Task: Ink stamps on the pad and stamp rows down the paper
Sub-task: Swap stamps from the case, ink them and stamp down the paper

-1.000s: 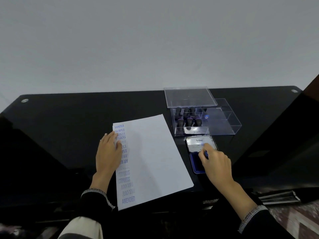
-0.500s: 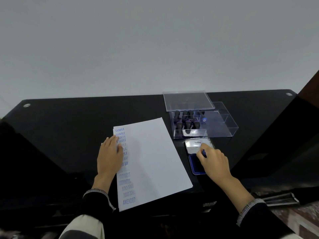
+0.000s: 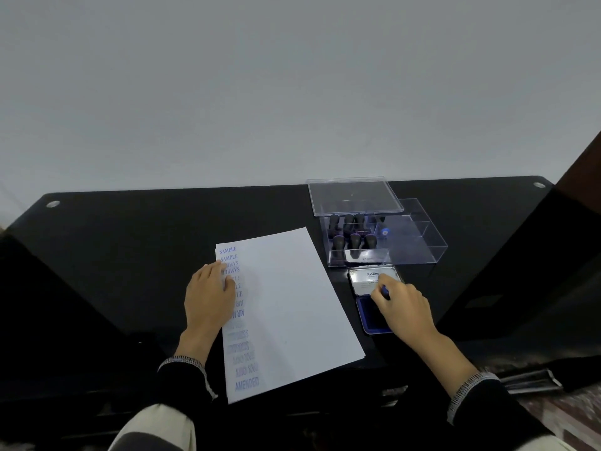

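Blue ink pad (image 3: 370, 315) under the right hand (image 3: 403, 307), fingers curled round a stamp (image 3: 385, 290); left hand (image 3: 208, 296) lies flat, pinning the paper (image 3: 292, 307).

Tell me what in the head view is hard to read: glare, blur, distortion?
Head view: the glossy black table mirrors the grey wall; the wide lens bows its far edge. The clear plastic stamp box shows pale reflections. Lower stamped rows on the white paper sheet are smeared and illegible. The right hand hides most of its stamp over the blue ink pad.
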Available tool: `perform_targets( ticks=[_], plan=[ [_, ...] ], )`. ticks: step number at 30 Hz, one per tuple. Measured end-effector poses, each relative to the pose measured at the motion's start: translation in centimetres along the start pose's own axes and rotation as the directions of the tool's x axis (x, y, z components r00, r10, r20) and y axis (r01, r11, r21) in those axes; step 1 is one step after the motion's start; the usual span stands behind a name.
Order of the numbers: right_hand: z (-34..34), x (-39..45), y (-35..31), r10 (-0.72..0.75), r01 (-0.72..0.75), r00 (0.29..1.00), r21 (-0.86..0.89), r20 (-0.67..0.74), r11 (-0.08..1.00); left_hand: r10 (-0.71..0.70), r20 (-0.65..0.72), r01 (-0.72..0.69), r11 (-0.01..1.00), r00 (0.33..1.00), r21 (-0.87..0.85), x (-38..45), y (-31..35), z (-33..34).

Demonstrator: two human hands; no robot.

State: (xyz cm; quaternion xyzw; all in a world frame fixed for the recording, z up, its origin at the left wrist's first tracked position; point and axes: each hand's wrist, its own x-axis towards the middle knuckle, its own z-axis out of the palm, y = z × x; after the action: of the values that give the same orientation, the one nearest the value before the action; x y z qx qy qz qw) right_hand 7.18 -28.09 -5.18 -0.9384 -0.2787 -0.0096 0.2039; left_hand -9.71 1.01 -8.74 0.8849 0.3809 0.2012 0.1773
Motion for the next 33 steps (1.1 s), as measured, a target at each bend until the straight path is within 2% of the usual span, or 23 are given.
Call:
perform_targets(
  ticks=[3,5,6,8,12,14,17,22,28,33],
  plan=[
    [-0.2,0.1,-0.1,0.023,-0.023,1.0,-0.06,0.002,0.998,0.0,-0.026,0.001,0.999,1.0,0.047,0.5,0.2,-0.6],
    [-0.4,0.2,-1.0,0.014,-0.02,0.998,-0.099,-0.056,0.995,0.022,-0.046,-0.018,0.997,0.999,0.081,1.2,0.1,-0.9],
    [-0.3,0.1,-1.8,0.0,-0.006,0.995,-0.065,-0.099,0.998,0.034,-0.052,-0.029,0.995,0.998,0.09,1.5,0.0,-0.9],
    [0.0,0.1,-4.1,-0.019,0.035,0.99,0.109,-0.14,0.993,0.05,-0.054,-0.044,0.995,0.997,0.093,2.1,-0.4,-0.9],
    [2.3,1.6,-9.4,-0.082,0.083,0.996,0.492,-0.024,0.866,0.064,-0.048,-0.059,0.994,0.997,0.096,2.5,-1.3,-0.4],
    [3.7,2.9,-11.6,-0.121,0.07,0.992,0.596,0.046,0.8,0.059,-0.031,-0.055,0.993,0.998,0.107,2.5,-1.6,-0.4],
    [5.6,5.4,-14.0,-0.15,0.05,0.983,0.639,0.103,0.768,0.073,-0.012,-0.071,0.988,0.997,0.138,2.5,-1.8,-0.3],
    [7.0,10.5,-16.9,-0.199,0.113,0.976,0.572,0.089,0.813,0.095,-0.003,-0.093,0.974,0.995,0.208,2.6,-2.0,0.3],
    [8.6,15.1,-19.5,-0.389,0.285,0.882,0.357,0.267,0.89,0.103,0.012,-0.103,0.975,0.995,0.196,2.8,-2.3,1.0],
    [9.7,16.3,-20.3,-0.401,0.355,0.849,0.191,0.343,0.915,0.117,0.014,-0.117,0.97,0.993,0.211,2.8,-2.4,1.1]
  ],
)
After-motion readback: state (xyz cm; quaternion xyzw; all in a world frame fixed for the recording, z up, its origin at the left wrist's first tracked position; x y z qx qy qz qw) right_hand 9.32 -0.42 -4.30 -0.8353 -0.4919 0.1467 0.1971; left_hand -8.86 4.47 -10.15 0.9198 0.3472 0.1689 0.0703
